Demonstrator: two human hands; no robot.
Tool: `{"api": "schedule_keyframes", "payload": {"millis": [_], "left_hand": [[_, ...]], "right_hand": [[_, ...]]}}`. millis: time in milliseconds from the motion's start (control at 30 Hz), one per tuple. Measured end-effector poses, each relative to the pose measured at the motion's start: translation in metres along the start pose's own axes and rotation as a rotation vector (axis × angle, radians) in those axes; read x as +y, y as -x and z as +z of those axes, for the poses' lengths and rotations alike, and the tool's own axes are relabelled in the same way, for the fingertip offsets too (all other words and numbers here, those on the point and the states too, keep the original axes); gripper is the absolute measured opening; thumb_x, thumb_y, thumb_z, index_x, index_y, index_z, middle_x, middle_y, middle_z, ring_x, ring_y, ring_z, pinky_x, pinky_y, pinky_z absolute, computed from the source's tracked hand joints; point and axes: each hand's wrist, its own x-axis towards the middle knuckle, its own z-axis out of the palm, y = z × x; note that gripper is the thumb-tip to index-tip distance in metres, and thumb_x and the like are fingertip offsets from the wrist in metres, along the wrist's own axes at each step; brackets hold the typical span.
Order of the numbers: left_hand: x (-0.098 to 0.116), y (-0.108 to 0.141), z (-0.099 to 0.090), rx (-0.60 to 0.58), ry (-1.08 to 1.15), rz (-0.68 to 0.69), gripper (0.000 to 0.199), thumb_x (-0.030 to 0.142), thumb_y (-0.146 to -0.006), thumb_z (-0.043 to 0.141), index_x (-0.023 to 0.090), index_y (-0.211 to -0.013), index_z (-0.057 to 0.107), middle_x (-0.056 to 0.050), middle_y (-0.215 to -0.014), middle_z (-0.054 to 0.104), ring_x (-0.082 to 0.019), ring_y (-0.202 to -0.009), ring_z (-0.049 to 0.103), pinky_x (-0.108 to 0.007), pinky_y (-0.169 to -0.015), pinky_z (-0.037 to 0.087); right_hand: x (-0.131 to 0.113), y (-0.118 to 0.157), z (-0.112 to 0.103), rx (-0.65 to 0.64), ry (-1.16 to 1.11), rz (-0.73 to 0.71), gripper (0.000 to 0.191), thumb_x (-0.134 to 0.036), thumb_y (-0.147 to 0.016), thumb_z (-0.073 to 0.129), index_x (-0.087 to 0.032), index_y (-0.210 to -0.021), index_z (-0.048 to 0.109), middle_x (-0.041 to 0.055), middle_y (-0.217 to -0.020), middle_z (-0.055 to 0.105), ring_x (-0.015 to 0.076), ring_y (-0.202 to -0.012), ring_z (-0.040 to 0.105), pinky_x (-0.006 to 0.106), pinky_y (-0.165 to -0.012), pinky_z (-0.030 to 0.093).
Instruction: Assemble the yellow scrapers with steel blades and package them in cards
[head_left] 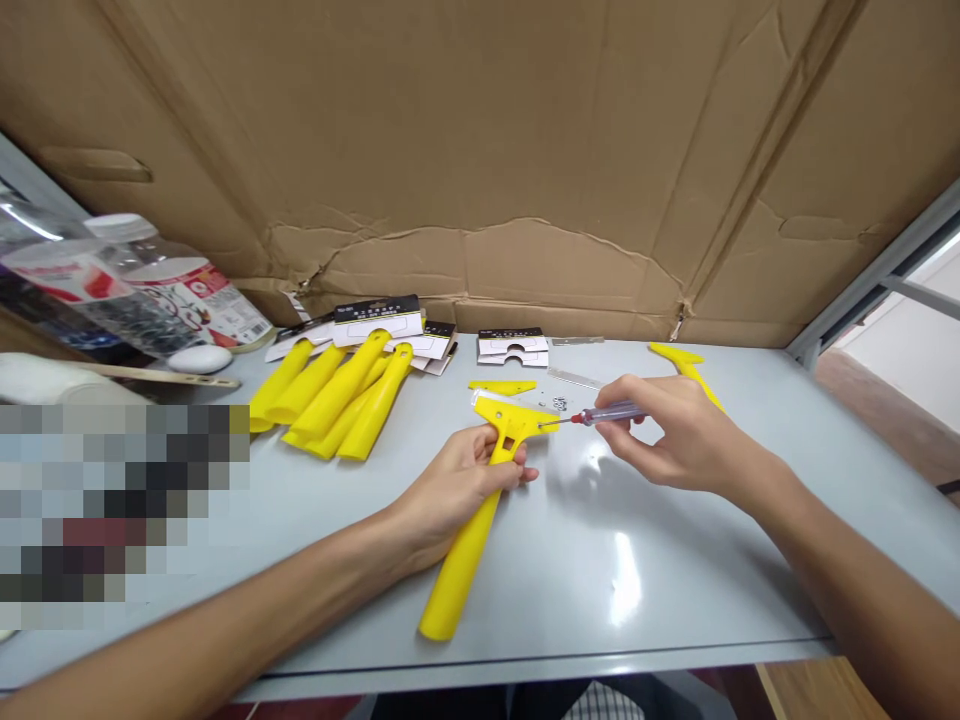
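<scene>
Gripping yellow scraper (pixel 471 560) w/ left hand (pixel 457 490), fingers curled round neck just under scraper's head, hand closed tight, long handle slanting down twd near table edge. Pinching small screwdriver (pixel 611 413) in right hand (pixel 679 435), narrow hold btwn thumb + fingers on clear grip, red-collared shaft pointing L, tip at right end of scraper's head, close to thin blade (pixel 480 398) along top.

Lying just past scraper: loose screws (pixel 559 403), yellow head piece (pixel 502 387), metal strip (pixel 574 378). Sitting further back: small stack of cards (pixel 513 347). Heaped L of scraper: pile of yellow handles (pixel 337 395) w/ more cards (pixel 382 340) behind. Lying R of scraper, partly hidden by right hand: another yellow scraper (pixel 686 370). Lying far L of scraper: big plastic jar (pixel 135 285) on its side, white oval item (pixel 199 358) just below. Backing everything: flattened cardboard (pixel 480 150). Underneath: grey table (pixel 637 570).
</scene>
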Motion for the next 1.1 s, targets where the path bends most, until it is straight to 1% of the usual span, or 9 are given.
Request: {"api": "schedule_keyframes", "payload": {"millis": [133, 233, 300, 433, 600, 733, 867, 967, 1100], "left_hand": [[0.0, -0.001, 0.0, 0.009, 0.006, -0.006, 0.027, 0.018, -0.062, 0.085, 0.019, -0.075, 0.061, -0.001, -0.089, 0.065, -0.022, -0.093, 0.073, -0.031, -0.082, 0.049], [-0.002, -0.002, -0.001, 0.013, 0.008, -0.008, 0.027, 0.018, -0.064, 0.087, 0.018, -0.076, 0.063, -0.001, -0.088, 0.065, -0.022, -0.094, 0.074, -0.029, -0.08, 0.049], [-0.002, -0.002, -0.002, 0.024, 0.014, -0.01, 0.027, 0.017, -0.064, 0.087, 0.018, -0.076, 0.063, -0.001, -0.088, 0.066, -0.022, -0.094, 0.074, -0.028, -0.077, 0.049], [-0.003, -0.002, -0.003, 0.031, 0.038, -0.02, 0.029, 0.016, -0.064, 0.089, 0.018, -0.078, 0.063, -0.001, -0.089, 0.067, -0.022, -0.094, 0.075, -0.026, -0.074, 0.049], [-0.004, -0.001, -0.002, 0.022, 0.04, -0.017, 0.03, 0.017, -0.065, 0.09, 0.019, -0.078, 0.063, -0.001, -0.088, 0.068, -0.021, -0.09, 0.074, -0.027, -0.074, 0.051], [-0.004, 0.0, -0.002, 0.013, 0.021, 0.005, 0.026, 0.015, -0.064, 0.087, 0.019, -0.079, 0.066, -0.001, -0.086, 0.068, -0.02, -0.088, 0.073, -0.028, -0.076, 0.052], [-0.002, 0.0, -0.001, 0.014, 0.027, 0.022, 0.025, 0.014, -0.064, 0.086, 0.018, -0.078, 0.066, -0.001, -0.084, 0.067, -0.019, -0.086, 0.071, -0.028, -0.078, 0.053], [-0.001, 0.0, -0.001, 0.012, 0.037, 0.011, 0.027, 0.014, -0.064, 0.087, 0.019, -0.076, 0.064, 0.0, -0.084, 0.067, -0.02, -0.089, 0.073, -0.028, -0.078, 0.052], [-0.001, -0.001, 0.0, 0.0, 0.032, 0.03, 0.025, 0.015, -0.064, 0.087, 0.018, -0.076, 0.064, 0.0, -0.084, 0.069, -0.018, -0.088, 0.072, -0.027, -0.079, 0.052]], "right_hand": [[0.001, 0.001, -0.001, -0.017, -0.03, -0.008, 0.022, -0.01, -0.089, 0.06, -0.023, -0.107, 0.06, -0.0002, -0.087, 0.077, 0.0143, -0.067, 0.068, 0.026, -0.063, 0.049], [0.003, 0.002, 0.0, -0.025, -0.027, 0.013, 0.027, -0.008, -0.089, 0.059, -0.023, -0.111, 0.062, 0.0001, -0.089, 0.077, 0.0137, -0.067, 0.067, 0.026, -0.066, 0.05], [0.004, 0.003, 0.001, -0.032, -0.028, 0.026, 0.024, -0.009, -0.092, 0.06, -0.023, -0.112, 0.063, -0.0003, -0.087, 0.077, 0.0133, -0.065, 0.066, 0.026, -0.066, 0.05], [0.005, 0.002, 0.001, -0.025, -0.009, 0.058, 0.004, -0.022, -0.101, 0.063, -0.022, -0.105, 0.065, -0.0015, -0.076, 0.074, 0.0124, -0.058, 0.063, 0.024, -0.058, 0.045], [0.006, 0.002, 0.001, -0.009, 0.073, 0.076, 0.011, -0.031, -0.103, 0.064, -0.021, -0.097, 0.064, -0.002, -0.067, 0.07, 0.0135, -0.053, 0.06, 0.026, -0.055, 0.039], [0.004, 0.002, 0.005, -0.12, 0.075, 0.095, 0.017, -0.027, -0.097, 0.061, -0.019, -0.113, 0.062, 0.0005, -0.074, 0.073, 0.0172, -0.062, 0.065, 0.028, -0.061, 0.041], [0.003, 0.003, 0.008, -0.213, 0.043, 0.129, 0.017, -0.017, -0.091, 0.056, -0.02, -0.106, 0.062, 0.0026, -0.085, 0.075, 0.0161, -0.067, 0.065, 0.028, -0.065, 0.041], [0.004, 0.003, 0.008, -0.307, 0.088, 0.162, 0.022, -0.017, -0.087, 0.057, -0.019, -0.107, 0.067, 0.003, -0.081, 0.075, 0.0171, -0.065, 0.063, 0.03, -0.065, 0.038], [0.002, 0.001, 0.009, -0.443, 0.128, 0.125, 0.055, -0.015, -0.089, 0.055, -0.023, -0.142, 0.068, 0.0024, -0.086, 0.078, 0.0168, -0.062, 0.057, 0.032, -0.065, 0.034]]}}
